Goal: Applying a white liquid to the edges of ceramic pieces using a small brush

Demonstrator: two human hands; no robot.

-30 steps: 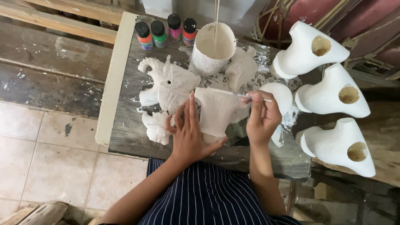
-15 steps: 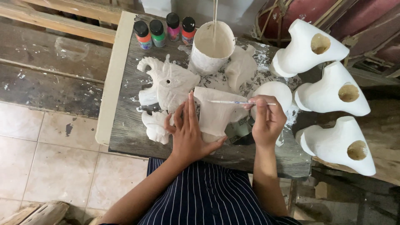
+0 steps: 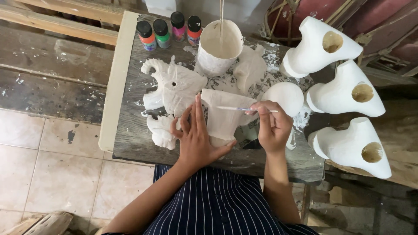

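- Striped dark apron (image 3: 217, 204) nearest, at 6 o'clock.
- Left hand (image 3: 197, 139) flat, fingers spread, pressing on white tapered piece (image 3: 224, 115) lying mid-table.
- Right hand (image 3: 272, 126) at 3 o'clock of that piece, fingers pinched around thin paintbrush (image 3: 239, 109); brush tip resting on piece's surface.
- White elephant-like figure (image 3: 172, 89) at 10 o'clock of left hand, touching tapered piece.
- White dome (image 3: 285, 96) just beyond right hand.
- Weathered wooden table (image 3: 137, 139), paint-spattered.
- Three white hollow forms (image 3: 348, 93) stacked at 2 to 4 o'clock.
- Paint-crusted pot (image 3: 219, 48) at 12 o'clock, stick standing inside.
- Four small paint bottles (image 3: 170, 28) farthest, at 11 o'clock.
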